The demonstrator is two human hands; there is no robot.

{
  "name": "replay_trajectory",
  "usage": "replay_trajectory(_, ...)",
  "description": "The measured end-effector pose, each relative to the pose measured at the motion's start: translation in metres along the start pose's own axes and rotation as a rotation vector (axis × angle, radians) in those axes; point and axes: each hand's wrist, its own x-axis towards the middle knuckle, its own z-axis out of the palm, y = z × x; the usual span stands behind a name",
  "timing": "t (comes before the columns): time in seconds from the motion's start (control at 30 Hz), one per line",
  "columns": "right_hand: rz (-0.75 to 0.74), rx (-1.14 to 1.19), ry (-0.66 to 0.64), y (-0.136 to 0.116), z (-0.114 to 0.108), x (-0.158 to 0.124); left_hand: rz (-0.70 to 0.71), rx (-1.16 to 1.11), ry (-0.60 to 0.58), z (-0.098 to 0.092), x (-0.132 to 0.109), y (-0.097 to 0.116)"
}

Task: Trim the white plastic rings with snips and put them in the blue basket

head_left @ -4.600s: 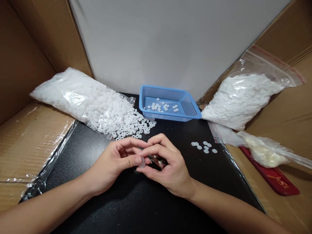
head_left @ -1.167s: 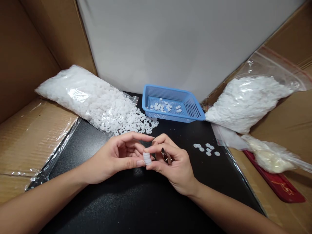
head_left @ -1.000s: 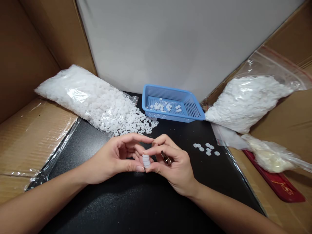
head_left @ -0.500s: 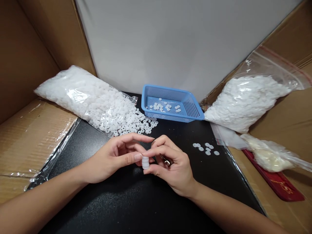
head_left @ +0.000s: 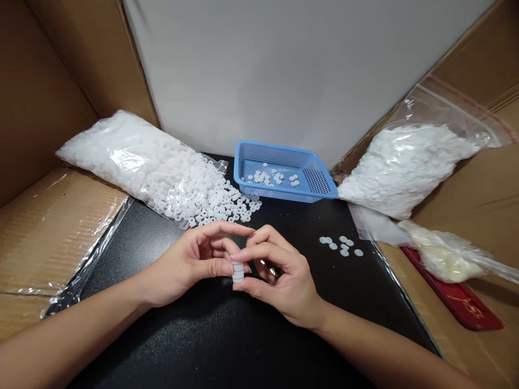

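A short stack of white plastic discs [head_left: 238,272] is held upright just above the black table. My right hand [head_left: 286,275] grips it top and bottom between index finger and thumb. Something small, shiny and metallic [head_left: 268,267] sits in the curl of that hand, its kind hidden by the fingers. From the other side, my left hand [head_left: 182,265] is closed on the stack, thumb against its edge and other fingers partly behind it. Loose white rings [head_left: 239,208] lie spilled beyond my hands, and several flat white discs [head_left: 344,247] lie to the right.
A clear bag of white rings [head_left: 154,167] leans at the back left. A blue perforated basket [head_left: 324,189] holds scattered white pieces. At right lie a zip bag of white pieces [head_left: 409,167], a bag with yellowish contents [head_left: 446,259] and a red flat object [head_left: 466,308]. Cardboard walls flank the table.
Both hands and the stack have shifted slightly left and down in view. The grip on the stack looks the same.
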Motion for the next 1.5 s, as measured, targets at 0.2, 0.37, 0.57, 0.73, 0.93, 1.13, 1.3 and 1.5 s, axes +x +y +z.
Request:
replay_trajectory(0.2,0.002,0.044,0.012,0.0012,0.0007,-0.0007,-0.016,-0.041,0.008,-0.0001,0.0001,-0.0024)
replay_trajectory(0.37,0.025,0.051,0.001,0.0008,0.0001,-0.0013,-0.023,-0.042,-0.012,-0.0013,0.0008,-0.0019)
replay_trajectory(0.57,0.047,0.089,0.022,0.0001,0.0005,0.0001,-0.007,-0.009,0.008,-0.0009,0.002,-0.0033)
replay_trajectory(0.73,0.048,0.042,0.012,-0.0011,0.0006,0.0002,0.002,0.009,0.03,-0.0013,0.0014,-0.0035)
replay_trajectory(0.93,0.05,0.037,-0.004,0.0018,0.0008,-0.0003,0.0,-0.03,0.031,-0.0003,0.0008,-0.0028)
replay_trajectory(1.13,0.041,0.073,-0.004,0.0026,0.0008,-0.0013,-0.001,-0.04,-0.016,-0.0007,0.0012,-0.0027)
replay_trajectory(1.3,0.024,0.057,0.0,0.002,-0.0008,-0.002,-0.04,-0.047,-0.024,-0.0007,0.0013,-0.0019)
replay_trajectory(1.5,0.014,0.016,-0.015,0.0007,-0.0007,-0.0007,-0.024,0.023,0.013,-0.0024,0.0016,-0.0028)
